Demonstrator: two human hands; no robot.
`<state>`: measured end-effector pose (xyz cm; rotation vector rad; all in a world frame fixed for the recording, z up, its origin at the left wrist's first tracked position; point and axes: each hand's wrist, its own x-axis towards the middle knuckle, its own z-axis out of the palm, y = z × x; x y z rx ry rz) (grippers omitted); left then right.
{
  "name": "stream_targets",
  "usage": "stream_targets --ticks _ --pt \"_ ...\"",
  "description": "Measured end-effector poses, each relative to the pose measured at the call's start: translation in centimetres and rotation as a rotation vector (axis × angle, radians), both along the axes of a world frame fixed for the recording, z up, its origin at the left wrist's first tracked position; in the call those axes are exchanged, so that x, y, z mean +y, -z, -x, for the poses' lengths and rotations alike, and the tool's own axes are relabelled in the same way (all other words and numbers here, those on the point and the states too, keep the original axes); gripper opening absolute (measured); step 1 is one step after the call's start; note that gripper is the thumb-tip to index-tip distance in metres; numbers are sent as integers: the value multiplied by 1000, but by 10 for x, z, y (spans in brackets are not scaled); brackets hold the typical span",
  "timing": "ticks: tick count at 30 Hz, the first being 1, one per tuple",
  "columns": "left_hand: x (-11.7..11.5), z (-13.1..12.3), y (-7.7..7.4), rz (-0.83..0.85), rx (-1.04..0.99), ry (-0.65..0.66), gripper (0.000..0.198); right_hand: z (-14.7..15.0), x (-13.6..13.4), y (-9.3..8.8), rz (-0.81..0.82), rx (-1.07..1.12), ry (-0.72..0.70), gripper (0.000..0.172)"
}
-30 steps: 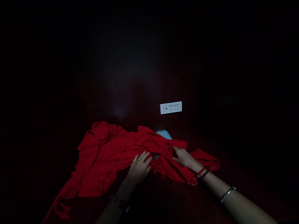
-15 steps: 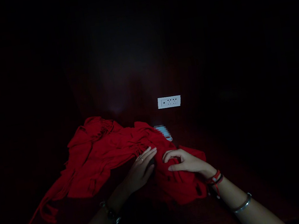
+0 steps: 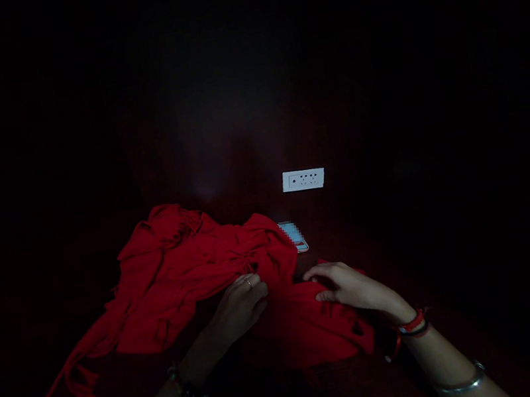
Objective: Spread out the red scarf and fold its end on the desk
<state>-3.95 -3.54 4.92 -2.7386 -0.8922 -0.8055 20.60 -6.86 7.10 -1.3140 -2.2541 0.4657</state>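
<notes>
A red fringed scarf (image 3: pixel 156 276) lies bunched and wrinkled across a dark surface, with a loose end trailing to the lower left. My left hand (image 3: pixel 247 300), wearing a ring, is closed on the scarf's fringed edge near the middle; the fingertips are curled under and hidden. On the right, my right hand (image 3: pixel 346 285) rests against the lower right part of the cloth, palm down. Its fingers are bent, with a gap between thumb and forefinger. Bracelets circle both wrists.
A phone (image 3: pixel 298 245) with a lit, pixelated screen lies just behind the scarf, partly covered by it. Beyond it, a white wall socket plate (image 3: pixel 303 180) is set in the dark reddish wall. The surroundings are very dark.
My left hand has gone from flat, stretched fingers to closed on the cloth. My right hand has shifted right, and a fold near it has spread, baring some surface by the phone.
</notes>
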Motion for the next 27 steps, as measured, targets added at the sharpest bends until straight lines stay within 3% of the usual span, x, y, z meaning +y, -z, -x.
stream_targets --ticks 2,5,7,9,12,14,16,18,20,23,25,27 --pt "3 5 1 -38 -6 -86 16 -2 3 3 -7 -90 109 16" --pt "14 12 1 -24 -118 -223 14 -5 7 6 -202 -91 325 22" --pt "21 15 0 49 -232 -248 14 -4 9 7 -289 13 330 27" --pt "22 14 -2 212 -299 -154 30 1 9 7 -290 187 229 26" --pt "13 11 -7 508 -291 96 64 13 5 9 -178 404 101 19" --pt "5 9 -12 624 -250 190 60 20 2 9 -96 437 73 14" --pt "0 8 -17 656 -217 172 39 22 0 4 -41 431 63 13" --pt "-2 5 -22 663 -213 141 29 20 0 -8 14 419 28 15" --pt "-1 0 -29 670 -204 194 28 14 1 -30 42 382 -16 16" --pt "4 -8 -48 666 -231 287 18 4 4 -68 -48 264 -1 16" --pt "9 -11 -63 696 -409 268 23 -2 8 -85 -162 160 68 18" --pt "15 -9 -77 727 -726 205 22 -10 14 -88 -242 50 132 22"
